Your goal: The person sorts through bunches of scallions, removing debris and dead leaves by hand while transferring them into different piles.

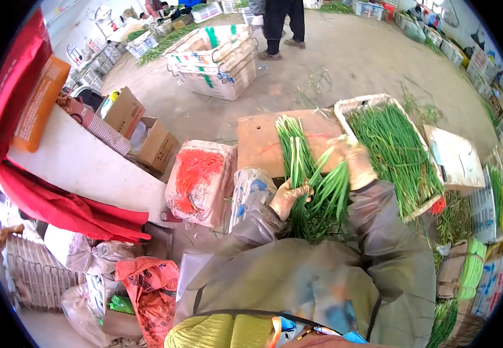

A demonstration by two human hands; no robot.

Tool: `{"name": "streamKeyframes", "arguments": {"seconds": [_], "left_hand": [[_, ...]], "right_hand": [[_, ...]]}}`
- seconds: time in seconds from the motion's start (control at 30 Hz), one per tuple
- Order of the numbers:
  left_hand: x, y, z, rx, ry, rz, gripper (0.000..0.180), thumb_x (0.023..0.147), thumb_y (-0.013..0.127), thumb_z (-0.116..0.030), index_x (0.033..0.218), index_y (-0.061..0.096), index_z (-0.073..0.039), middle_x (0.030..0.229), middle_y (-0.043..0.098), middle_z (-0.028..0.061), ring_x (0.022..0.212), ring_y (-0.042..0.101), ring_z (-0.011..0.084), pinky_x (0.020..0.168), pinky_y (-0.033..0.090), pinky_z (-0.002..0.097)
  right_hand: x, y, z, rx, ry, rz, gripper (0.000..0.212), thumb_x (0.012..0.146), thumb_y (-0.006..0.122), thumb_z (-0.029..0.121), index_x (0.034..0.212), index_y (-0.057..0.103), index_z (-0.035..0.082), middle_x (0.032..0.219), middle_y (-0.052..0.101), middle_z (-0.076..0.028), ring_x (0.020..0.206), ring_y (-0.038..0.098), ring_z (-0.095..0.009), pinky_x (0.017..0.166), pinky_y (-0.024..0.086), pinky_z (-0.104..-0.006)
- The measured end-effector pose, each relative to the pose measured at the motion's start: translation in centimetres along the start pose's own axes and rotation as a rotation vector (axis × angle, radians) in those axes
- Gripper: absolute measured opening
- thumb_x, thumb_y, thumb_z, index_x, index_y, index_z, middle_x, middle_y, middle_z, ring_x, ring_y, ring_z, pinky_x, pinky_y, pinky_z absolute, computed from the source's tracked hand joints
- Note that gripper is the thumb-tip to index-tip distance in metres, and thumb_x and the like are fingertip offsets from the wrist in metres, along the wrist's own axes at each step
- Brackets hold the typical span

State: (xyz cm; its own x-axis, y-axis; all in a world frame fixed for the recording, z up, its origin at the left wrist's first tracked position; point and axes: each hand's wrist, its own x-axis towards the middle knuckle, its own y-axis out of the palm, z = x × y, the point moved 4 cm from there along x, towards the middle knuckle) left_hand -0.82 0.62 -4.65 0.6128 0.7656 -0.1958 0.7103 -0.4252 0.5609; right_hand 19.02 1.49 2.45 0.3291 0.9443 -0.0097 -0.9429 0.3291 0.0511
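Observation:
My left hand (289,198), in a pale glove, is closed on a bunch of chives (292,145), whose pale ends point away from me over a worn brown board. To its right, my right hand (360,165) is slightly blurred, its fingers closed around a smaller bunch of chives (334,188) with the green leaves hanging toward me. Darker loose greens (315,223) lie beneath both hands, against my apron. A white crate (340,110) full of long green chives stands just right of my right hand. The brown board (257,139) lies in front.
Red ties (196,174) lie on a pale block left of the board. A white table (100,168) with red cloth fills the left side. Stacked white crates (228,87) stand ahead, near a person in dark trousers (276,26). A white box (457,159) is beyond the chive crate.

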Motion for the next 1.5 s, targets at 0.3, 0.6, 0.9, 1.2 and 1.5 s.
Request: {"name": "streamKeyframes", "arguments": {"seconds": [0.3,0.6,0.9,1.2,1.5], "left_hand": [[-0.7,-4.9,0.7,-0.022,-0.012,-0.217,0.021,0.075,0.064,-0.006,0.095,0.058,-0.004,0.079,0.06,0.0056,0.064,0.055,0.0129,0.059,0.045,0.0238],[-0.6,-2.4,-1.1,-0.073,0.067,-0.191,0.026,0.077,0.063,-0.007,0.101,0.055,-0.003,0.081,0.061,0.0075,0.07,0.058,0.0141,0.063,0.047,0.0238],[0.5,1.1,1.3,0.036,0.076,0.002,0.025,0.077,0.06,0.003,0.1,0.056,-0.006,0.092,0.057,0.003,0.076,0.055,0.0111,0.066,0.046,0.0238],[-0.5,0.5,-0.9,-0.137,0.01,0.075,0.033,0.076,0.068,-0.011,0.105,0.055,-0.003,0.082,0.058,0.0024,0.071,0.054,0.0126,0.064,0.044,0.0226],[0.7,-1.8,0.1,0.001,0.06,-0.093,0.022,0.08,0.064,-0.012,0.098,0.057,-0.002,0.076,0.057,0.0023,0.064,0.052,0.0121,0.057,0.042,0.0243]], "right_hand": [[-1.5,-13.3,13.9,0.079,-0.32,-0.524,0.017,0.078,0.066,0.025,0.083,0.061,0.009,0.06,0.038,0.007,0.052,0.039,-0.005,0.049,0.036,-0.0201],[-3.6,-8.9,9.8,-0.162,-0.241,-0.07,0.018,0.078,0.06,0.027,0.079,0.062,0.009,0.079,0.057,-0.001,0.075,0.05,-0.008,0.07,0.039,-0.0221],[-1.5,3.8,-0.4,-0.46,-0.322,0.226,0.036,0.072,0.07,0.031,0.093,0.062,0.003,0.078,0.063,-0.01,0.073,0.06,-0.018,0.066,0.044,-0.0313],[-2.3,3.0,0.6,0.05,-0.003,0.353,0.033,0.074,0.067,0.007,0.105,0.056,0.001,0.076,0.058,-0.002,0.058,0.052,-0.009,0.049,0.042,-0.0216],[-3.8,-4.3,3.9,-0.185,0.061,0.241,0.015,0.077,0.059,0.009,0.091,0.061,0.003,0.066,0.053,0.001,0.055,0.044,-0.006,0.049,0.034,-0.0188]]}}
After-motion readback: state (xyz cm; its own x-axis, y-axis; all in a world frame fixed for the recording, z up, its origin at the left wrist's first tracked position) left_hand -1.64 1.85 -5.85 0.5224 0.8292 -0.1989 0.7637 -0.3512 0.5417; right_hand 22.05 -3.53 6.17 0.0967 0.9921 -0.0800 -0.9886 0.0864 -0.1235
